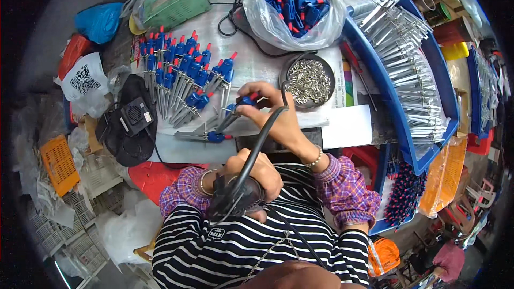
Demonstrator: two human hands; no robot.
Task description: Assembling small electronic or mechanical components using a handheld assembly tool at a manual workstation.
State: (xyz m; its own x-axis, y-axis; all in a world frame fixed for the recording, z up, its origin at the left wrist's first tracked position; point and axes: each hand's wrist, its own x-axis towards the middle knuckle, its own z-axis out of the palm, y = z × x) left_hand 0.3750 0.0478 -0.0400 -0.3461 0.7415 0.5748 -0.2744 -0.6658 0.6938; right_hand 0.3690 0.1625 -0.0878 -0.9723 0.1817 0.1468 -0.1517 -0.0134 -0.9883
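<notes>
My left hand (254, 174) is closed around a black corded power tool (233, 195), held close to my striped shirt; its thick black cable (262, 134) arcs up over the table. My right hand (276, 112) reaches forward and pinches a blue-handled piece with a red tip and metal prongs (238, 108), held just above the table. Another such piece (206, 136) lies on the table below it. Many finished blue-handled pieces (182, 69) lie in rows to the left.
A round bowl of small metal parts (308, 80) sits beyond my right hand. A clear bag of blue and red parts (294, 8) stands behind it. A blue tray of metal rods (409, 69) fills the right. A green box (176, 1) and a small black fan (134, 118) are on the left.
</notes>
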